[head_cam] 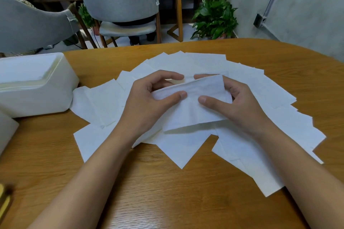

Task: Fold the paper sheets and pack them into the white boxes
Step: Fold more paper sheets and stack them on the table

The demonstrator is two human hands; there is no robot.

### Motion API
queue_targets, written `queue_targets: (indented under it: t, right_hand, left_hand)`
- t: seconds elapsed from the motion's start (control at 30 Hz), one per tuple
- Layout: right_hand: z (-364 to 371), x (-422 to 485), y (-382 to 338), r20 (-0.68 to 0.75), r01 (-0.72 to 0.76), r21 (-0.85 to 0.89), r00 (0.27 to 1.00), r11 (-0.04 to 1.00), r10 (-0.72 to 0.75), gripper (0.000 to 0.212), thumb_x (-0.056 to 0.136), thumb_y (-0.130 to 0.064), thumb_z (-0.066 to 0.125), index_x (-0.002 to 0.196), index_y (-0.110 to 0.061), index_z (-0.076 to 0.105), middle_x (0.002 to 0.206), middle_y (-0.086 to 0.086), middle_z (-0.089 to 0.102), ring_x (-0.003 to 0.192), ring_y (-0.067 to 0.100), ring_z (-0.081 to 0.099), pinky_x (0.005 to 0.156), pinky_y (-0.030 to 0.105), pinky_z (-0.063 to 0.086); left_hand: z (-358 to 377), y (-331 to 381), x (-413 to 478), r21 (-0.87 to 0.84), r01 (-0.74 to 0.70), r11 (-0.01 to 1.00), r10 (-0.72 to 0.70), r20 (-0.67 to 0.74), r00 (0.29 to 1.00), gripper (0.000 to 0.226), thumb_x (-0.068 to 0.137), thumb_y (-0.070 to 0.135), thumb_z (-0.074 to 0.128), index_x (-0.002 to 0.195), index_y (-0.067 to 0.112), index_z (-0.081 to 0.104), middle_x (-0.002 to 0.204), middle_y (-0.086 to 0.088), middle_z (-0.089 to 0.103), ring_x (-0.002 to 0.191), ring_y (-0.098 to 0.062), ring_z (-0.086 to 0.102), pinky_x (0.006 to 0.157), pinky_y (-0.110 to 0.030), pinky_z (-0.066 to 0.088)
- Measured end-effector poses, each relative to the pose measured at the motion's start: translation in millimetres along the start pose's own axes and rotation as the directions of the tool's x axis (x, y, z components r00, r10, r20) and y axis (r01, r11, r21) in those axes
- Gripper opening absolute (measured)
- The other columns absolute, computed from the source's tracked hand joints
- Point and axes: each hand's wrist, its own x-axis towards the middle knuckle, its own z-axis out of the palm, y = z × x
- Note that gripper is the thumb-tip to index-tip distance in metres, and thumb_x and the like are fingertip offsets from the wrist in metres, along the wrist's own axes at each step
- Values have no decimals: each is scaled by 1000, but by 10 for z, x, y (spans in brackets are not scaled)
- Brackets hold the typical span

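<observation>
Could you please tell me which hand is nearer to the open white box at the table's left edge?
Left. The left hand pinches the paper sheet to the right of the white box; the right hand holds the sheet's other end, farther away.

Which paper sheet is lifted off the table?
The folded sheet that the left hand and right hand pinch between them. The other sheets lie flat, spread over the table.
</observation>
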Motion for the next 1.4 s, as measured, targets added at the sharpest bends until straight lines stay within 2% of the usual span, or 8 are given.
queue_targets:
  t: [0.2,0.33,0.5,0.7,0.83,1.0,1.3,1.4]
  right_hand:
    - [17,12,64,32,80,-161,997,984,-76,57,99,-10,71,146,-37,55,144,-21,59,134,5,56,109,33,51]
    - [-37,54,86,-38,120,-159,991,980,-127,69,98,-11,73,155,-36,43,155,-24,46,145,1,42,123,38,37]
    - [-89,95,117,-84,87,44,993,995,-83,77,94,-17,76,151,-48,34,157,0,47,137,25,57,111,58,48]
    - [-133,69,78,39,17,-81,999,997,-14,26,97,-13,71,115,-30,80,123,-12,75,122,7,66,99,27,47]
    - [-175,91,111,-175,-7,-125,984,992,-16,33,99,-3,66,122,-23,77,122,-23,73,123,-8,61,101,7,43]
    - [-220,130,212,-311,-41,-101,951,994,8,35,100,-2,64,123,-25,77,123,-23,73,123,-9,61,103,8,44]
    - [-174,125,210,-297,-42,-129,955,991,2,35,100,-1,63,121,-24,78,123,-21,74,122,-10,61,103,8,44]
    - [-178,123,192,-278,-36,-139,961,990,-4,34,101,-1,62,123,-21,77,123,-20,74,121,-11,61,99,5,44]
  left_hand:
    - [39,-7,-9,20,-12,1000,12,-31,999,33,85,23,88,114,27,75,92,12,76,92,-9,71,79,-24,57]
    - [85,-56,-5,173,-7,985,35,-158,987,53,85,41,85,132,39,61,129,16,61,116,0,59,87,-17,52]
    - [102,34,-18,-209,229,951,-231,13,973,51,92,27,80,137,36,57,110,4,79,93,-14,77,73,-29,62]
    - [144,-45,-14,-134,119,984,-135,-118,984,58,90,21,83,139,33,53,105,1,78,83,-14,77,63,-24,58]
    - [123,-154,-1,149,-38,988,56,-120,991,65,85,35,87,138,33,48,124,9,61,108,-12,64,82,-23,55]
    - [122,-364,-31,453,-261,852,150,267,952,43,80,52,86,114,31,72,117,17,61,112,-4,56,93,-27,46]
    - [230,-407,-48,552,-533,641,432,314,845,10,89,19,82,99,19,82,103,6,73,94,-18,66,77,-42,53]
    - [217,-370,-43,510,-533,675,465,267,844,10,92,17,74,99,14,80,104,4,75,97,-17,68,81,-40,54]
